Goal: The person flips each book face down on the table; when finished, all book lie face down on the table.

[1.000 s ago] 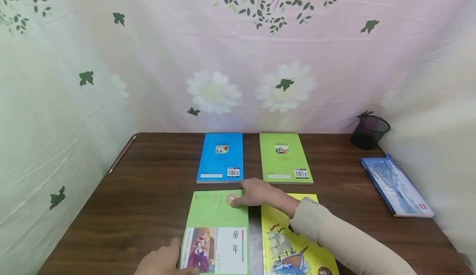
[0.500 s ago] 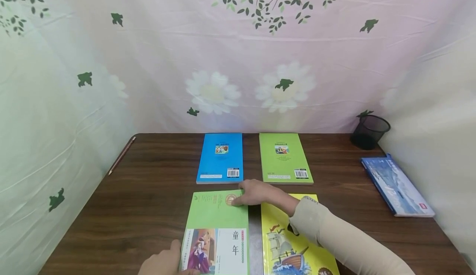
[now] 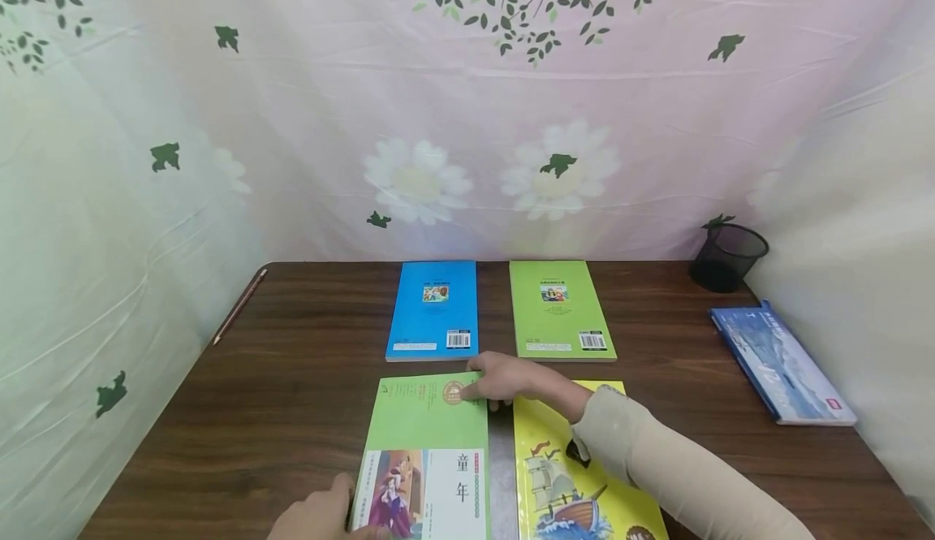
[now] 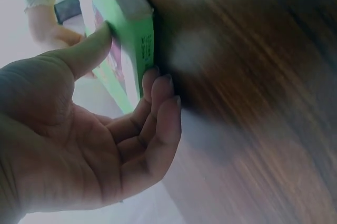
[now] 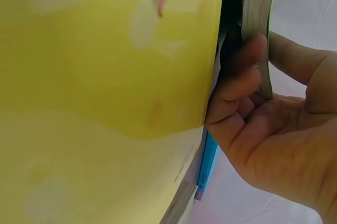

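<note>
A green book (image 3: 420, 418) with a picture panel and large Chinese characters lies face up at the front of the table. My left hand (image 3: 316, 516) grips its near left side; in the left wrist view, the thumb lies on the cover while the fingertips (image 4: 168, 113) bend against the spine. At the far right corner, my right hand (image 3: 507, 378) has its thumb on the cover. The right wrist view shows the page edge (image 5: 257, 8) between thumb and curled fingers. Beside it is a yellow book (image 3: 555, 459) with a sailing ship, partly under the right forearm.
Farther back lie a blue book (image 3: 434, 313) and a lime-green book (image 3: 561, 317), back covers up. On the right are a blue-and-white book (image 3: 782, 365) and a black mesh pen cup (image 3: 726, 260). A pencil (image 3: 241, 304) lies along the left table edge. Patterned cloth surrounds the table.
The right hand's fingers have curled in beside the green book, now showing under the palm, and its thumb has shifted slightly right. The left hand and the books stay nearly the same.
</note>
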Motion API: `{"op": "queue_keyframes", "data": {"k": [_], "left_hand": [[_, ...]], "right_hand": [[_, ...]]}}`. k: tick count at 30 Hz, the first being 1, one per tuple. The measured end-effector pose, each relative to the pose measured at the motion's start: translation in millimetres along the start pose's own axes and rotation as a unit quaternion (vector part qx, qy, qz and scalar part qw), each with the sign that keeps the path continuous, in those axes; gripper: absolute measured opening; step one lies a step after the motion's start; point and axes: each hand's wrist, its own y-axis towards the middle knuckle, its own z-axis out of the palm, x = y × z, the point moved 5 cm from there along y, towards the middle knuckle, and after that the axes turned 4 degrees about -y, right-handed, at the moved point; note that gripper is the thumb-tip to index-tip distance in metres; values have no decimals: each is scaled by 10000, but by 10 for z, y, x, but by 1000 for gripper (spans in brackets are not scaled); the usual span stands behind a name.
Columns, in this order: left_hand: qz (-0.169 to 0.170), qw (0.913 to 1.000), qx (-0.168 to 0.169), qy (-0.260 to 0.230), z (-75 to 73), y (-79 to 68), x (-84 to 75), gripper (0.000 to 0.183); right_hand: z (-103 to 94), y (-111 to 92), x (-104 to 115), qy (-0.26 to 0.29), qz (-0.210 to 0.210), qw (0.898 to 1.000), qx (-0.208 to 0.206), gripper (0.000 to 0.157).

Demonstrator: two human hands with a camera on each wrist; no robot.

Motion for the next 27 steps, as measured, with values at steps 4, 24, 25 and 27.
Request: {"op": "queue_keyframes", "data": {"k": [4,24,25,27], "left_hand": [[-55,9995,131,-285,-29,23,17,62],[431,9648,1170,-2314,11,236,313,50],[426,9604,1260,-2448,34,268,359,53],[361,9510,1441,-2711,75,290,409,55]], "right_hand": [[3,-5,-13,175,-86,9998,10,12],[-5,8,-97,745,-303,9967,58,12],[-5,12,-96,747,-324,9967,50,13],[-7,20,-98,731,-346,9967,24,12]]}}
